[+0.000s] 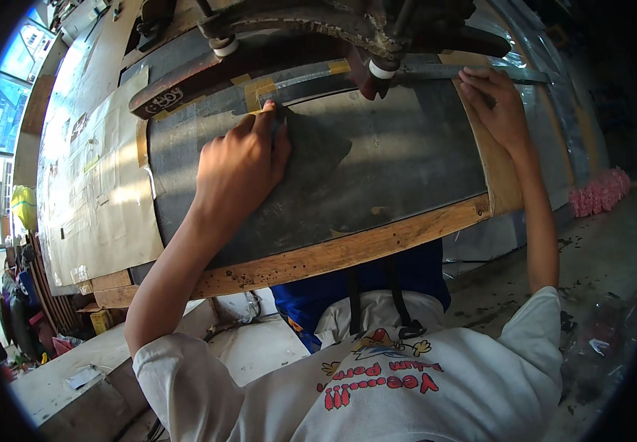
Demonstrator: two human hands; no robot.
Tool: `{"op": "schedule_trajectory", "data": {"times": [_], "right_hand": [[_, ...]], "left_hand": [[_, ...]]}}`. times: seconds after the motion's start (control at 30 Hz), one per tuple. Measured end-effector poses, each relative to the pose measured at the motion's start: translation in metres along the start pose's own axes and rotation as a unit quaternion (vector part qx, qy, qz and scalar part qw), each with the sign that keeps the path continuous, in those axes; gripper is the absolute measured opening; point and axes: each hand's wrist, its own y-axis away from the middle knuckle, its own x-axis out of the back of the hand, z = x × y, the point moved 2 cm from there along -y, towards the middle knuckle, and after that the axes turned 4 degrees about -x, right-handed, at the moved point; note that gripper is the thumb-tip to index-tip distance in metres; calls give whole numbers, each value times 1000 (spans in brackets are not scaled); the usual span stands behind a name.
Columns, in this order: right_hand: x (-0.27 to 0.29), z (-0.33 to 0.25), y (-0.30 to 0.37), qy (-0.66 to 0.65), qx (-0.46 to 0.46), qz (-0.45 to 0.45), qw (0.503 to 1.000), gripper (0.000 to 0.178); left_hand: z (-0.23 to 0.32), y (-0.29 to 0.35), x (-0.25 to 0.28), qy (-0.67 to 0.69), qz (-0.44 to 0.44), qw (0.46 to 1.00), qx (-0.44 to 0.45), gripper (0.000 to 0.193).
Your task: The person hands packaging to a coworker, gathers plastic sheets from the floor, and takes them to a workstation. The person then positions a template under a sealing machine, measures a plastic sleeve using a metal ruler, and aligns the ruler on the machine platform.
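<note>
My left hand [241, 158] is over a dark grey work board [392, 158], its index finger stretched toward yellow tape [258, 94] near the far edge. Its other fingers are curled under, and whatever they may hold is hidden. Along the far side of the board runs a long, narrow grey strip [436, 72]. At the strip's right part is my right hand [497, 107], fingers partly extended and thumb a little apart, the fingertips touching or just above it. Over the strip stands a dark metal machine frame [318, 26] with white-ringed feet [382, 70].
A reddish-brown bar [186, 87] crosses the far side under the frame. Wood edging [348, 239] lines the board's near side. Taped beige sheets [101, 177] cover the table at left. A pink bundle [600, 193] lies at right; a yellow bag [23, 206] hangs at far left.
</note>
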Motion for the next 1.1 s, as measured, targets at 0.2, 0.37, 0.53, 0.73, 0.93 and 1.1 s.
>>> {"op": "schedule_trajectory", "data": {"times": [0.2, 0.37, 0.53, 0.73, 0.93, 1.1], "right_hand": [[2, -4, -2, 12, 12, -15, 1000, 28], [5, -4, -2, 17, 11, -14, 1000, 26], [2, -10, -7, -10, -4, -5, 1000, 22], [5, -3, -8, -24, -20, -29, 999, 20], [2, -4, -11, -27, -15, -36, 999, 21], [1, -6, -13, -24, -15, -25, 999, 21]], "left_hand": [[-1, -2, 2, 16, -45, 997, 54, 39], [-4, -1, -1, 15, -9, 1000, 21, 43], [-6, 2, 2, 49, -41, 997, 47, 43], [-4, 1, -1, 15, -14, 1000, 10, 44], [-4, 3, 2, 29, -52, 997, 46, 45], [-4, 1, 0, 19, -56, 997, 42, 45]]}}
